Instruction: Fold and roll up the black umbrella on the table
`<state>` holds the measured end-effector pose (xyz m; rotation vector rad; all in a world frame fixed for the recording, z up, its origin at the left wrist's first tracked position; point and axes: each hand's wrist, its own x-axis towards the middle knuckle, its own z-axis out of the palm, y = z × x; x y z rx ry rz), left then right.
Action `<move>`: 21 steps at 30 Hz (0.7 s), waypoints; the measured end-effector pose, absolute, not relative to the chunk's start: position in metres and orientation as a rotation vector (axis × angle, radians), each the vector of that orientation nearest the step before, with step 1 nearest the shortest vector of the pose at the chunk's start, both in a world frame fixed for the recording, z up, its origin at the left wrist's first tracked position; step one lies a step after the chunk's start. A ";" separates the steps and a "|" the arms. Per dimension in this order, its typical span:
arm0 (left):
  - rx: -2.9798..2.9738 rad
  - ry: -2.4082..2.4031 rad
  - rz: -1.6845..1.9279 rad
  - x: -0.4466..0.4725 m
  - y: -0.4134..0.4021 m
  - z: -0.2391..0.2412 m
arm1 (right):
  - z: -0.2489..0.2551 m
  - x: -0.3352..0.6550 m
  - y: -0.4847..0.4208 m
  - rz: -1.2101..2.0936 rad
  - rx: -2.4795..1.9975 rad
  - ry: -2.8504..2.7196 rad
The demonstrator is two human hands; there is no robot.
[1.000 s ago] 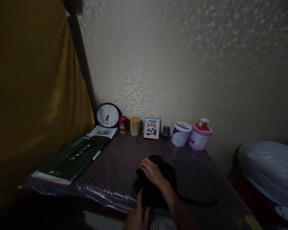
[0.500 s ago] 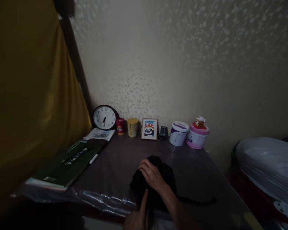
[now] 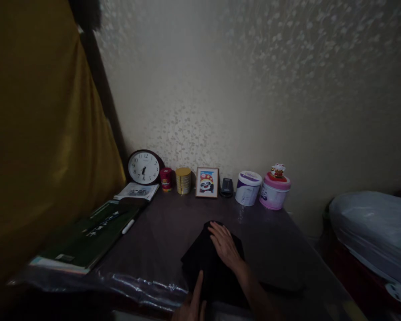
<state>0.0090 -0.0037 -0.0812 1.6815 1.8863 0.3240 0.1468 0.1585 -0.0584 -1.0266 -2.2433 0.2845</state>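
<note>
A black cloth item (image 3: pixel 200 249) lies at the front of the table, with what looks like a thin black strap (image 3: pixel 280 289) running off to the right. The dark picture hides its exact kind. My right hand (image 3: pixel 224 245) rests flat on its upper right part, fingers stretched out. At the lower edge of the view, my left hand (image 3: pixel 190 306) touches the near side of the cloth. Its index finger points forward over the fabric; the other fingers are partly hidden.
Along the wall stand a clock (image 3: pixel 143 167), a red can (image 3: pixel 166 180), a yellow tin (image 3: pixel 183 182), a panda picture frame (image 3: pixel 206 183), a purple-white tub (image 3: pixel 248 189) and a pink tub (image 3: pixel 274 194). A green book (image 3: pixel 83 236) and a white pen (image 3: pixel 128 226) lie left.
My right hand has slid to the right across the black cloth, its fingers straighter now. The cloth lies flatter and more spread. My left hand has shifted slightly left and down.
</note>
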 end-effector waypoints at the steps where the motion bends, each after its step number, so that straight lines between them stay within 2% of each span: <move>1: 1.673 1.892 0.321 0.009 -0.004 -0.080 | -0.057 0.145 0.172 0.285 -1.069 -2.238; 6: 1.659 1.892 0.317 0.007 -0.004 -0.078 | -0.039 0.141 0.186 0.238 -1.250 -2.059; 11: 1.683 1.854 0.345 0.007 -0.004 -0.083 | -0.033 0.137 0.128 0.406 -0.816 -2.299; 14: 1.680 1.865 0.399 0.007 -0.006 -0.084 | -0.040 0.128 0.128 0.418 -0.812 -2.389; 17: 1.624 1.862 0.520 0.007 -0.009 -0.081 | -0.047 0.127 0.159 0.382 -1.042 -2.179; 21: 1.548 1.864 0.592 0.008 -0.012 -0.075 | -0.052 0.154 0.184 0.637 -1.275 -1.611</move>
